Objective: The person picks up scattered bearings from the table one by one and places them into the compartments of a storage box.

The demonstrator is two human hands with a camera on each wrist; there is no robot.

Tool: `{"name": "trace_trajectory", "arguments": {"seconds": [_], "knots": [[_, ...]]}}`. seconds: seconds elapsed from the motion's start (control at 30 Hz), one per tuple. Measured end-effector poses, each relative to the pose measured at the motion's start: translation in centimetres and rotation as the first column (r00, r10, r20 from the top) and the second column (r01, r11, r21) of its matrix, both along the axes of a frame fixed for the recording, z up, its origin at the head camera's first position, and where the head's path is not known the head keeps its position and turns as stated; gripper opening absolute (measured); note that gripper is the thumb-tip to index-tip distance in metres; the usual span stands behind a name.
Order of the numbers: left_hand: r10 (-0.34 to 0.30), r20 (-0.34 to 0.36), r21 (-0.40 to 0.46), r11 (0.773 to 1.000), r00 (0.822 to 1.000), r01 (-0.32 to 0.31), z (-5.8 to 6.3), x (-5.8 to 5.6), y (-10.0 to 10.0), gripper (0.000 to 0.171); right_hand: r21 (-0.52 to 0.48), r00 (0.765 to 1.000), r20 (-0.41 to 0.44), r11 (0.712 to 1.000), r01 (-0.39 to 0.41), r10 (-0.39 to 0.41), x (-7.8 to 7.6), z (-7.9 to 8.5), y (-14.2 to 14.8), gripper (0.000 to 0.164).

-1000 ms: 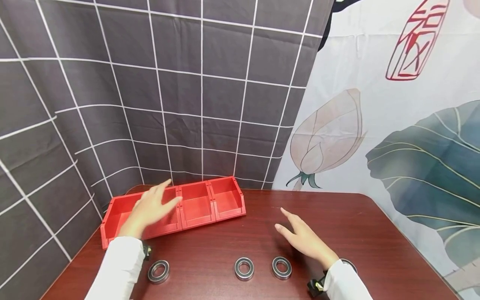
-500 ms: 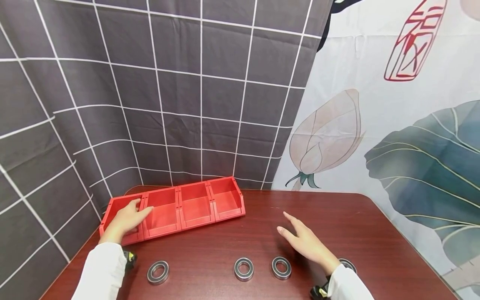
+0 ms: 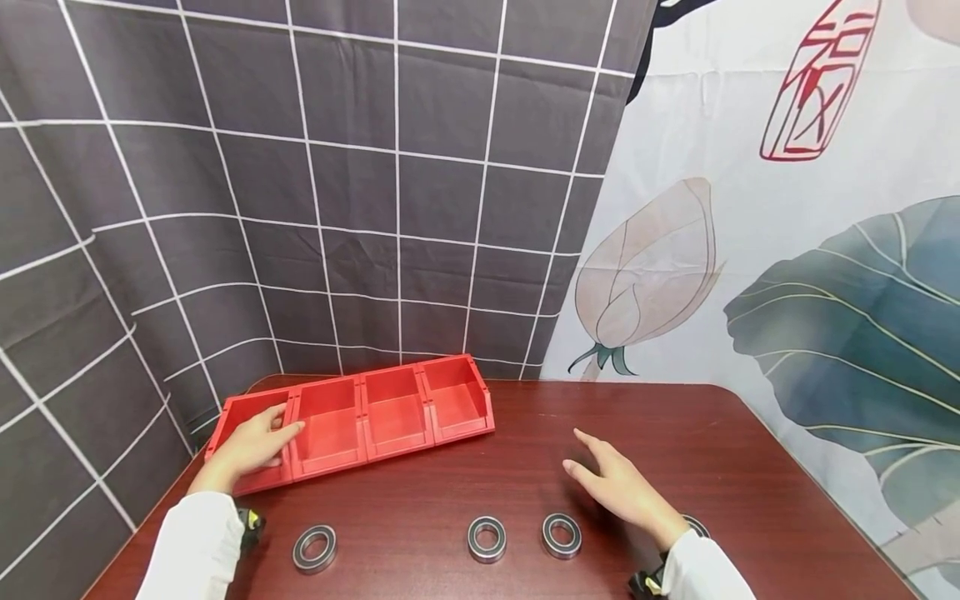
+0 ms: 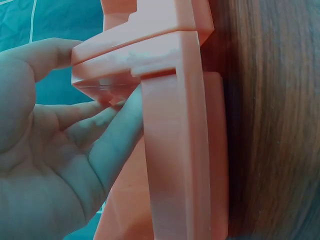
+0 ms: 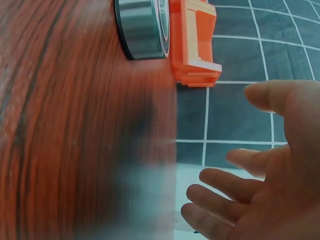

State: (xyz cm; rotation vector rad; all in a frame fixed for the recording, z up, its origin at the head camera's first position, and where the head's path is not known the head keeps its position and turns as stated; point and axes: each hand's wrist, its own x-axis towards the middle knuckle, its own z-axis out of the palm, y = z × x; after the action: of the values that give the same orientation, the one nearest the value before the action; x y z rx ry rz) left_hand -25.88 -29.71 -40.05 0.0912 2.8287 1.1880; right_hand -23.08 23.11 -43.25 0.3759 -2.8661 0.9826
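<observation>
The left hand (image 3: 243, 450) grips the red bin row (image 3: 400, 445) at its left end: the fingers reach down into the leftmost compartment (image 3: 228, 421), while the thumb lies against the other side of the divider that separates this compartment from the second. The right hand (image 3: 624, 490) is held above the worktop (image 3: 405, 510), grasping nothing; its thumb and fingers are spread apart and only slightly bent. The bin row is located at the rear left of the worktop, in front of the gray grid curtain (image 3: 442, 200), and consists of four compartments joined side by side; it is set at an angle, with the right end farther back than the left. Four ring bearings lie flat along the near part of the worktop. The first bearing (image 3: 315, 566) is near the left wrist; the second bearing (image 3: 487, 555) and third bearing (image 3: 562, 551) are side by side with a gap between them, the third being near the right hand; the fourth bearing (image 3: 696, 524) is partly concealed by the right wrist and sleeve (image 3: 705, 571). A white backdrop (image 3: 675, 108) with a printed bud and leaf adjoins the curtain on the right.
</observation>
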Motion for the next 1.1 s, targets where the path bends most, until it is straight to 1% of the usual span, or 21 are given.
{"name": "trace_trajectory", "arguments": {"seconds": [0.2,0.37,0.63,0.8,0.9,1.1], "knots": [[-0.046,0.015,0.015,0.999,0.999,0.046,-0.1,-0.6,0.5,0.072,0.02,1.0,-0.014,1.0,-0.004,0.004,0.6,0.4,0.4,0.066],[-0.082,0.043,0.042,0.996,0.996,0.08,0.1,-0.7,1.3,0.074,0.035,1.0,-0.023,0.999,-0.009,0.01,1.0,0.4,0.6,0.063],[-0.105,0.048,0.025,0.994,0.993,0.103,0.3,-1.3,2.1,0.076,0.052,0.999,-0.037,0.999,-0.018,0.02,1.3,0.1,1.2,0.063],[-0.123,0.057,0.039,0.992,0.991,0.121,0.3,-1.7,2.5,0.076,0.118,0.995,-0.102,0.993,0.009,0.003,1.7,0.5,1.7,0.061],[-0.139,0.051,0.041,0.99,0.989,0.137,0.4,-2.0,2.9,0.076,0.151,0.991,-0.13,0.988,0.023,-0.003,2.1,0.7,1.8,0.06],[-0.152,0.052,0.021,0.988,0.987,0.151,0.2,-2.8,4.1,0.075,0.157,0.995,-0.102,0.987,0.02,-0.004,2.4,0.8,2.0,0.06]]}}
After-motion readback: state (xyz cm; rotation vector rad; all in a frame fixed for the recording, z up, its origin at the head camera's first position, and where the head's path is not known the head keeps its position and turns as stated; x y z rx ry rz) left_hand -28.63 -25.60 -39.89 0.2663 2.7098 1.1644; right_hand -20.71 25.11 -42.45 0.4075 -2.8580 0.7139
